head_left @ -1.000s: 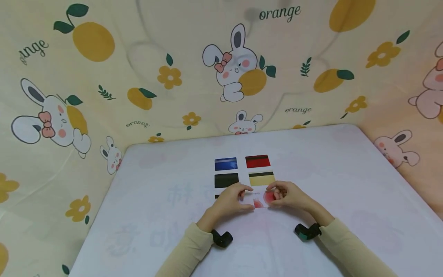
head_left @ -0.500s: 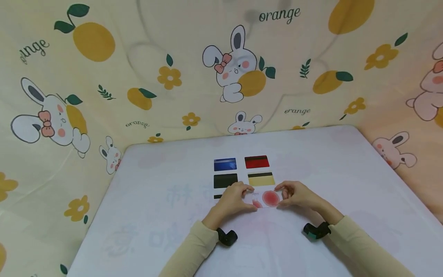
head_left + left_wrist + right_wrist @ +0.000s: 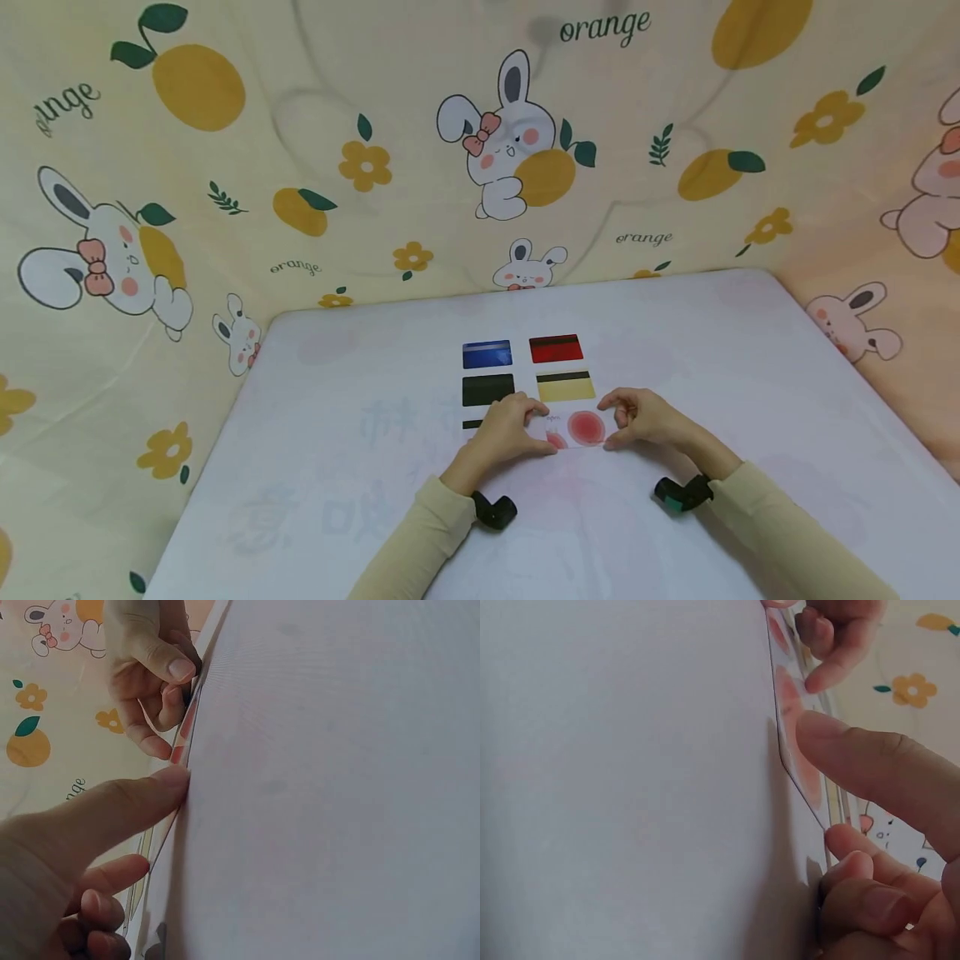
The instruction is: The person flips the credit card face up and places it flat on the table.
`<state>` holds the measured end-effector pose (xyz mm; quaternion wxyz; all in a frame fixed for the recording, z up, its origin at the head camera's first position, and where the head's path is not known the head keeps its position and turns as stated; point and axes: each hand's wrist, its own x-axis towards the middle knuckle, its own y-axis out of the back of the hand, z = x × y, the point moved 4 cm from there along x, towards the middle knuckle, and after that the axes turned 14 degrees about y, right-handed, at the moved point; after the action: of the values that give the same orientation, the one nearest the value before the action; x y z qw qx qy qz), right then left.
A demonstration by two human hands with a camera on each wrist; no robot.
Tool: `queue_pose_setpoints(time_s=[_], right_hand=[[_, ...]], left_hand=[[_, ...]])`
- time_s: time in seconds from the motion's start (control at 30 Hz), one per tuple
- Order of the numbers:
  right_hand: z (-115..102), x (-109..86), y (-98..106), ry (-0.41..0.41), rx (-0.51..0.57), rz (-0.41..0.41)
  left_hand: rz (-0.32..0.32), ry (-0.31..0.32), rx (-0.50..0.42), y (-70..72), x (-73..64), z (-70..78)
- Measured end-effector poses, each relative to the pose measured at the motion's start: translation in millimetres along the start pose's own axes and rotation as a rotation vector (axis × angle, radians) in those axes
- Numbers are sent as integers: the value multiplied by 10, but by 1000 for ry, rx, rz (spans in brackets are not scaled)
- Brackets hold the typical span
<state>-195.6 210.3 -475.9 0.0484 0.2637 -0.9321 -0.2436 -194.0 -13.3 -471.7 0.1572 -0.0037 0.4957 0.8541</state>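
Observation:
A white card printed with pink-red circles [image 3: 586, 428] lies at or just above the table between both hands; I cannot tell whether it is fully flat. My left hand [image 3: 504, 435] holds its left part, thumb at the near edge and index finger at the far edge. At the right end, my right hand [image 3: 647, 418] pinches the card the same way. The left wrist view shows the left thumb [image 3: 124, 806] against the card's edge. In the right wrist view the right thumb [image 3: 877, 754] and index finger touch the card. The card's left end is hidden behind the left hand.
Beyond the hands lie a blue card [image 3: 487, 355], a red card [image 3: 557, 349], a black card [image 3: 487, 390] and a gold card [image 3: 566, 387]. Another card [image 3: 471, 425] shows partly beside the left hand. A printed cloth wall [image 3: 420, 100] rises behind the white table [image 3: 315, 467].
My right hand has moved outward to the right, uncovering more of the card's right circle. The left hand and the white card have shifted slightly right. Over the last half second little differs.

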Motion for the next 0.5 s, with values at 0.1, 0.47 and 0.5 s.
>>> queue_pose_setpoints(time_s=[0.1, 0.47, 0.5], right_hand=[[-3, 15, -12, 3, -24, 8], [-60, 73, -40, 13, -120, 1], [-75, 74, -44, 21, -122, -3]], left_hand=[[-7, 2, -8, -8, 6, -1], [-23, 12, -12, -3, 12, 8], [-25, 10, -11, -2, 13, 10]])
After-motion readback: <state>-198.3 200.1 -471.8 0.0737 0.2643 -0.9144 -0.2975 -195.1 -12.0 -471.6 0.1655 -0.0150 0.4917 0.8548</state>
